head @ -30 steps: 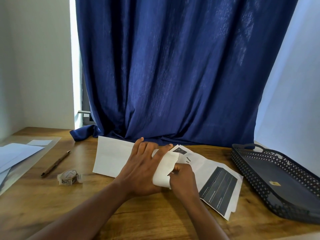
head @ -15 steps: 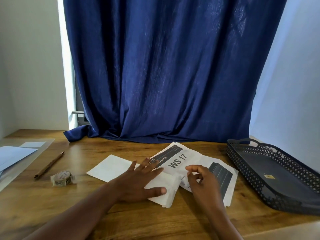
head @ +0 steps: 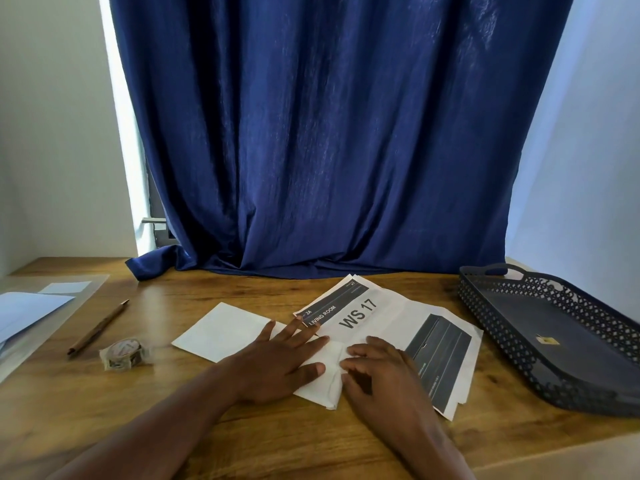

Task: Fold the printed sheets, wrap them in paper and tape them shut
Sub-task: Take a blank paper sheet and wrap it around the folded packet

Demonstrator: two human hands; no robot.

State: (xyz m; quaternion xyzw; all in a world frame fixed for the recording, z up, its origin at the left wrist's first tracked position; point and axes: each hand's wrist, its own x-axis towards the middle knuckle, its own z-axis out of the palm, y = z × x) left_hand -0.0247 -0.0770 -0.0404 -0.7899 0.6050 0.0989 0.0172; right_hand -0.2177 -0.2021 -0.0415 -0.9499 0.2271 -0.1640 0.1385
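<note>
Hands had flattened: left hand (head: 277,367) pressed the white paper fold (head: 322,382) onto the worktop, right hand (head: 377,372) loosely curled creased it beside the printed black-and-white sheets (head: 388,327); folding nearly set.

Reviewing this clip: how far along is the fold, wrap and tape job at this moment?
Early. Done: the printed sheets show crease lines but lie spread open. In hand: the left hand lies flat on the white wrapping paper, and the right hand presses where that paper laps over the sheets' near edge. Left: wrapping them fully and taping; the tape roll sits untouched beside the pencil.
</note>
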